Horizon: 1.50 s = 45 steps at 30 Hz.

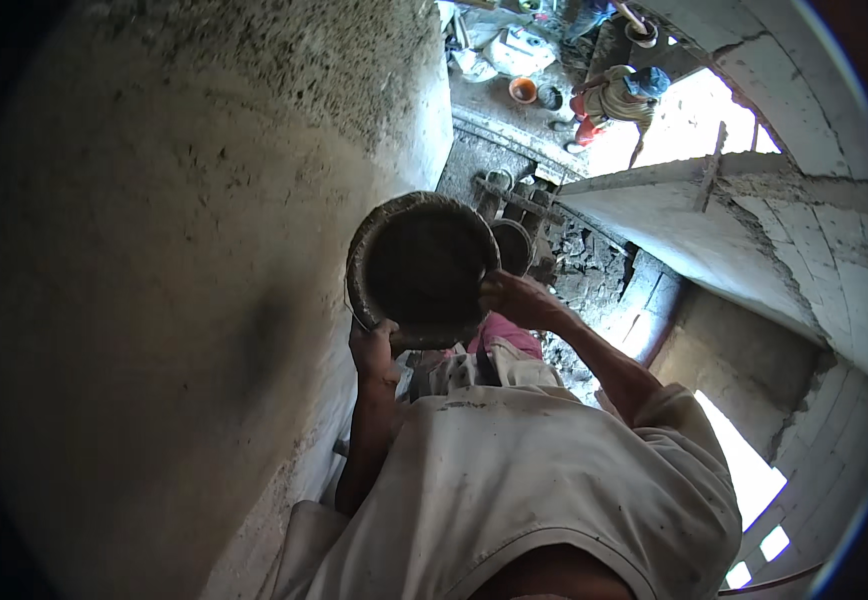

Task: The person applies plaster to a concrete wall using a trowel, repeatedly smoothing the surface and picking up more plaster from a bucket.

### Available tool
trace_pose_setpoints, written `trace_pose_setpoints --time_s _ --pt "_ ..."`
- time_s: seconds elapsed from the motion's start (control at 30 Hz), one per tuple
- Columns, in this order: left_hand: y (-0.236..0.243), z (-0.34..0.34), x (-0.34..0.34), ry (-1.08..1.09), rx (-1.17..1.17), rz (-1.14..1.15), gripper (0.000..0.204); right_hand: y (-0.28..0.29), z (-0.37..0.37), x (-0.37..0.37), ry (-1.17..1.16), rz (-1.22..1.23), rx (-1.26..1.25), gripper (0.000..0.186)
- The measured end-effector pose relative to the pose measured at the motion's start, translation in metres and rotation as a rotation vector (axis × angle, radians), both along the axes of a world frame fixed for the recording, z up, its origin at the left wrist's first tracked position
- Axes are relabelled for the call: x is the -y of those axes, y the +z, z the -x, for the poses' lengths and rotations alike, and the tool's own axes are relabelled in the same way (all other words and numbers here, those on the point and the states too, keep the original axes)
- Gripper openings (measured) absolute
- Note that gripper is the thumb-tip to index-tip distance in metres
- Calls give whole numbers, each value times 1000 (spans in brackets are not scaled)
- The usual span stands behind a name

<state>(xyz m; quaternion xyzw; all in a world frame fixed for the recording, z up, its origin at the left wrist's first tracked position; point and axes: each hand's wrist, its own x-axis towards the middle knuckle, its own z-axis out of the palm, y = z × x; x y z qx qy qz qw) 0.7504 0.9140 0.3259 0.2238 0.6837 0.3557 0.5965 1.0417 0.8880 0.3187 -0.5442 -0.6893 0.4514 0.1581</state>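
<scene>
A round, dark bucket (432, 337) with a mortar-crusted rim is in front of my body, its mouth turned up toward me. My left hand (374, 352) grips its near-left side, with the thumb along the wall. At the right side of the rim, my right hand (510, 297) is closed on the edge. The inside is dark, and what it contains cannot be made out. A second dark bucket (512, 246) stands lower down, partly hidden behind the one I hold.
A rough plastered wall (174, 280) rises close on my left. Far below are wooden planks (519, 200), rubble (584, 255), an orange bucket (522, 91) and white sacks (519, 50). A person in a blue cap (614, 105) bends there; another person's arm holds a bucket (642, 34). Block walls (674, 205) stand right.
</scene>
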Motion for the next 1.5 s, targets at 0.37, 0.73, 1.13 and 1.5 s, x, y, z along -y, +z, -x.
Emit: trace_pose_setpoints --time_s 0.37,0.73,1.13,1.5 --pt "0 -6 -14 -55 3 -22 41 2 -29 5 -248 756 -414 45" --pt "-35 0 -32 117 144 240 46 158 -40 7 -800 424 -1217 43" --pt "4 30 17 266 -148 60 46 191 -53 -353 -1709 -1039 -574 36" --pt "-53 104 84 58 -117 182 24 351 112 -233 -396 -863 -846 53"
